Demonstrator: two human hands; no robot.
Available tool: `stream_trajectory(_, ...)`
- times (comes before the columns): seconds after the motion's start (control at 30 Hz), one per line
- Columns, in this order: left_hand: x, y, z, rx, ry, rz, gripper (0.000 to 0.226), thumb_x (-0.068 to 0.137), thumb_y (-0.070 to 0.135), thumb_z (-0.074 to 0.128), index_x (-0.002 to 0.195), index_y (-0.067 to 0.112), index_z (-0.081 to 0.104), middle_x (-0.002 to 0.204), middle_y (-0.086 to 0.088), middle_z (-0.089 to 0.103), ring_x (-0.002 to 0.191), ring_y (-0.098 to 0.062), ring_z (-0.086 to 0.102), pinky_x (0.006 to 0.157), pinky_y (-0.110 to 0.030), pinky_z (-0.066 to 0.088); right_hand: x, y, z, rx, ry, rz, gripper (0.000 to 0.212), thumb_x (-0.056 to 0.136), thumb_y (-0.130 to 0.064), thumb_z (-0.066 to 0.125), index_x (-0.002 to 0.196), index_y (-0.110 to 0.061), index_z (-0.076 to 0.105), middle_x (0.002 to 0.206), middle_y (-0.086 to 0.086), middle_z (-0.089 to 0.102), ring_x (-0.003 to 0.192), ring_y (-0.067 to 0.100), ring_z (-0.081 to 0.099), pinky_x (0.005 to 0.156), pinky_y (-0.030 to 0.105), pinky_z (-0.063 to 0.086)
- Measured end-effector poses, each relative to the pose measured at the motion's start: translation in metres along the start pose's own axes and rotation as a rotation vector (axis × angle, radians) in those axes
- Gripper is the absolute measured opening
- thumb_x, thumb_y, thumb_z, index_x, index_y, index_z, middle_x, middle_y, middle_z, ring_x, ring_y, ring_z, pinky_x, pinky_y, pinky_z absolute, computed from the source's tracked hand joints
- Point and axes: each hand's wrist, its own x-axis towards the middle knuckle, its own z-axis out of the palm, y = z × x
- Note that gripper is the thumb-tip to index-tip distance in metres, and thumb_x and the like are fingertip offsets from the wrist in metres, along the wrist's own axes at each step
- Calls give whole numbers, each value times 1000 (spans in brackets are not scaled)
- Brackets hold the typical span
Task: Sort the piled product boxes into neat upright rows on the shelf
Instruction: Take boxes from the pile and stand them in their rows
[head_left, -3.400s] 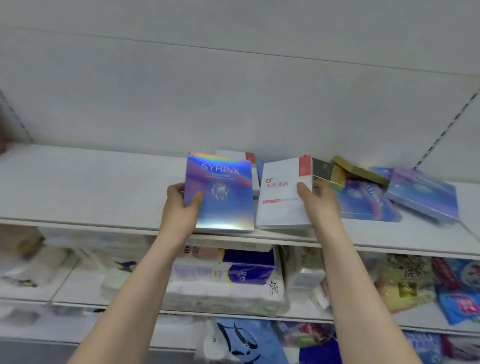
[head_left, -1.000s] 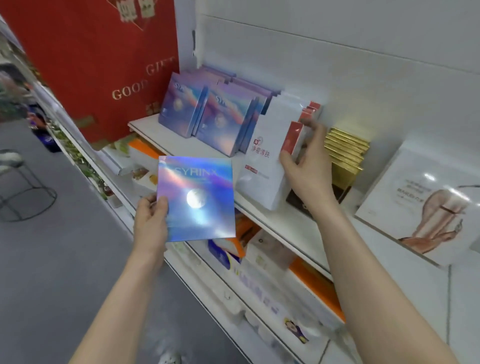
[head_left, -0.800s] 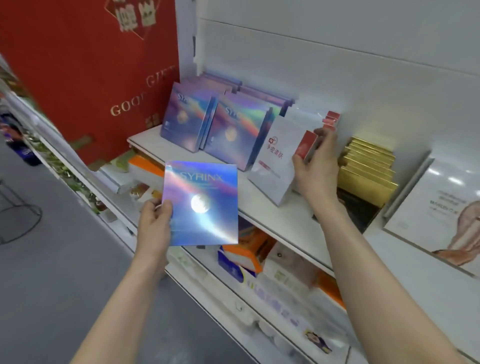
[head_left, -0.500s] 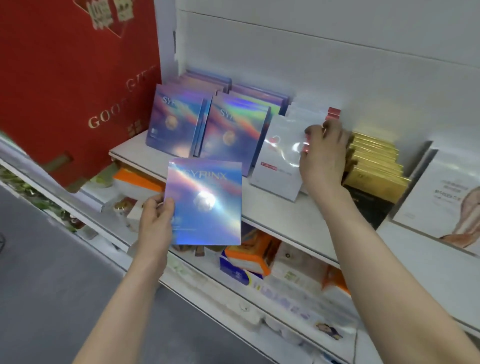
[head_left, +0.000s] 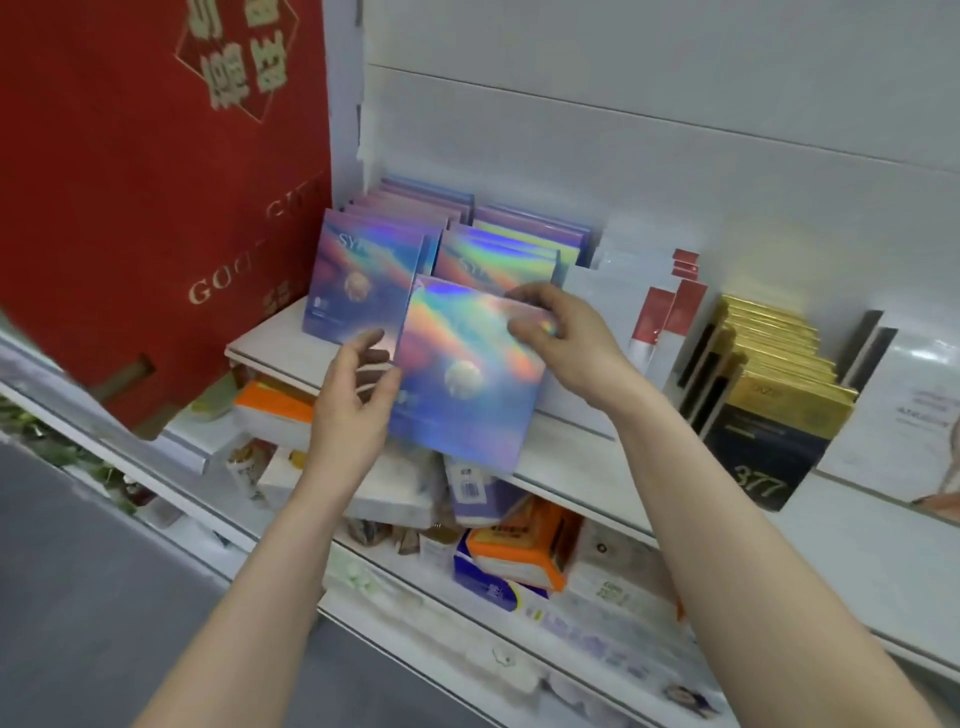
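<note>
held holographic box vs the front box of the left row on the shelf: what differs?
The held holographic box is gripped by the left hand and right hand; the left-row front box stands untouched on the shelf.
The held holographic box tilts, lower edge past the shelf lip; the left-row front box sits upright against its stack.
Shared: iridescent print, pale sphere.

A: Left hand (head_left: 353, 410)?
B: Raised, forearm bare; fingers loosely bent beside left edge of holographic box (head_left: 467, 374). Grip unclear.
A: Right hand (head_left: 571, 348)?
B: Pinching box's top edge, thumb in front.
</note>
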Motion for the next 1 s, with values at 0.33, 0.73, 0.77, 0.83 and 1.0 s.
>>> stream_trajectory(0.33, 18, -23, 40, 570, -351, 130, 49, 97, 23, 53, 144, 24, 41, 152, 0, 34, 140, -18, 31, 110, -28, 27, 53, 4, 14, -565, 212, -151, 34, 88, -13, 63, 122, -10, 63, 119, 13, 62, 114, 36, 51, 94, 39, 39)
stream_trajectory(0.73, 24, -24, 44, 672, -459, 56, 52, 99, 30, 47, 149, 24, 34, 160, 10, 14, 140, -15, 32, 106, -30, 35, 49, 15, 10, -991, 142, -194, 56, 86, -19, 67, 138, -8, 51, 132, 15, 56, 120, 38, 51, 95, 45, 41)
stream_trajectory(0.77, 25, -25, 44, 670, -459, 56, 51, 99, 30, 47, 149, 24, 34, 159, 10, 15, 140, -15, 32, 106, -31, 35, 48, 15, 9, -993, 135, -200, 57, 85, -19, 67, 138, -7, 50, 133, 15, 56, 120, 38, 51, 95, 45, 41)
stream_trajectory(0.83, 26, -23, 43, 668, -458, 56, 51, 99, 29, 47, 148, 24, 35, 159, 9, 18, 140, -15, 32, 106, -32, 35, 46, 17, 7, -969, 126, -216, 59, 84, -16, 69, 138, -5, 50, 134, 17, 55, 121, 39, 51, 97, 45, 41)
stream_trajectory(1.0, 23, -15, 41, 628, -383, 142, 45, 99, 26, 49, 144, 23, 43, 150, 3, 40, 136, -16, 38, 107, -29, 33, 14, 23, -2, -895, 218, -242, 54, 87, -8, 65, 138, -1, 50, 139, 21, 52, 128, 39, 50, 104, 46, 41)
